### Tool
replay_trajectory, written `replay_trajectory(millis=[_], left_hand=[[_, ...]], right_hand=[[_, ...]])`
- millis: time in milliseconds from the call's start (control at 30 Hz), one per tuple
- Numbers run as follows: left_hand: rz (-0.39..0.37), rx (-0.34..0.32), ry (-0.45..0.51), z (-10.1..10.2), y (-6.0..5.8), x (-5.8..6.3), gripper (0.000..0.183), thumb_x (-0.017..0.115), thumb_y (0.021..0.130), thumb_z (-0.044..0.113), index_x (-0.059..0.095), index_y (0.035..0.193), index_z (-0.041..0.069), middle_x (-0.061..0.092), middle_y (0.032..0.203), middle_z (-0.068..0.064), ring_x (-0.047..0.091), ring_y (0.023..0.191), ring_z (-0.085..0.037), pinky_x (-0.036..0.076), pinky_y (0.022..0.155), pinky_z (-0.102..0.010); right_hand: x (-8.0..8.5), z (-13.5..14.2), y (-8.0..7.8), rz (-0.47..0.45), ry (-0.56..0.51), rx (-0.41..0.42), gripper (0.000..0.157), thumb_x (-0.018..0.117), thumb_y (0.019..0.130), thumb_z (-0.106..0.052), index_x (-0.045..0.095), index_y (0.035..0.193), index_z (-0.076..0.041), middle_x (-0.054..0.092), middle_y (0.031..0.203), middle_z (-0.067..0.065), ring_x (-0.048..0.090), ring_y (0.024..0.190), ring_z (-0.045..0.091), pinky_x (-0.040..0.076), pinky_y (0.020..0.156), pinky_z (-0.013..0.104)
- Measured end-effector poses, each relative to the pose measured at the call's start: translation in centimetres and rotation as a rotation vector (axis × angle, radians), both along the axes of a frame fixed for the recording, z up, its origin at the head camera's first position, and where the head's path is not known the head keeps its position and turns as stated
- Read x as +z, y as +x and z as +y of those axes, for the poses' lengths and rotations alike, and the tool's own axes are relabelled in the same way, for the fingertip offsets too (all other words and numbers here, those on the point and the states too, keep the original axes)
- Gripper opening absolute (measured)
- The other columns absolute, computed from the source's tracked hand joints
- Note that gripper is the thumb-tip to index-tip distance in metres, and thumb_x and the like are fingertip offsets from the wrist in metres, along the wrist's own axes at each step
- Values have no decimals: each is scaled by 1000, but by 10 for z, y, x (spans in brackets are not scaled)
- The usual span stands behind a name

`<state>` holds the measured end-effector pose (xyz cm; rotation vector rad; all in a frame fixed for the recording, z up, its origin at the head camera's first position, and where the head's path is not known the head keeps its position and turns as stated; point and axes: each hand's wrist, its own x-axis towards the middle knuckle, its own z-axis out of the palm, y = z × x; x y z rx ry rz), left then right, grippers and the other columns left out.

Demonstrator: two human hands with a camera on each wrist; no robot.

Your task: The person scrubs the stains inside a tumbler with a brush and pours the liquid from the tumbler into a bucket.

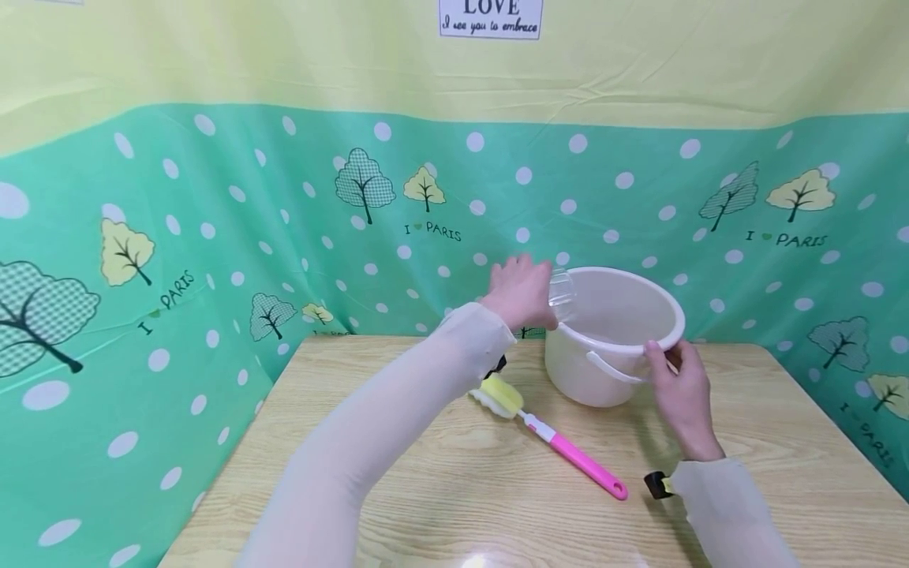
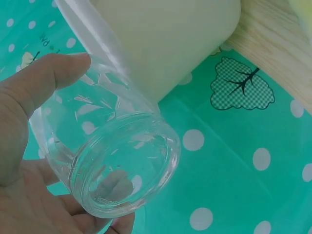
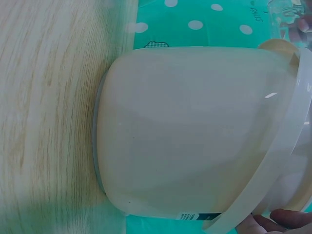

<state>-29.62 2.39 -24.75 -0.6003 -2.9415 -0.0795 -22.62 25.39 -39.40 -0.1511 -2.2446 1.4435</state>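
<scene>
My left hand (image 1: 521, 292) grips a clear glass (image 2: 129, 161), fingers and thumb around its side. The glass is tipped over at the left rim of a white bucket (image 1: 595, 375), its thick base facing the camera in the left wrist view. At the bucket's right front rim my right hand (image 1: 683, 394) pinches the edge between thumb and fingers. The bucket stands on the wooden table, its white handle (image 1: 614, 368) hanging down the front. In front of it lies a cleaning brush (image 1: 578, 461) with a yellow and white sponge head and a pink handle.
The light wooden table (image 1: 426, 481) reaches back to a green and yellow cloth (image 1: 440, 292) with dots and trees, which hangs behind and along both sides. The brush head lies beneath the left forearm. A black wrist strap (image 1: 658, 485) shows at the right sleeve.
</scene>
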Motion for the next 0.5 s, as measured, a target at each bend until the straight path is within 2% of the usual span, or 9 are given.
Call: replay_trajectory(millis=[500], left_hand=[[29,1,65,-8,3,-11,71,83,63,48,52,119,18,50,101,-1,46,92,-18,40,76,-33]], right_hand=[[1,0,0,-11,19,-4,65,43,99,-47,31,146,-4,40,144,20,36,133,37,36,102,57]])
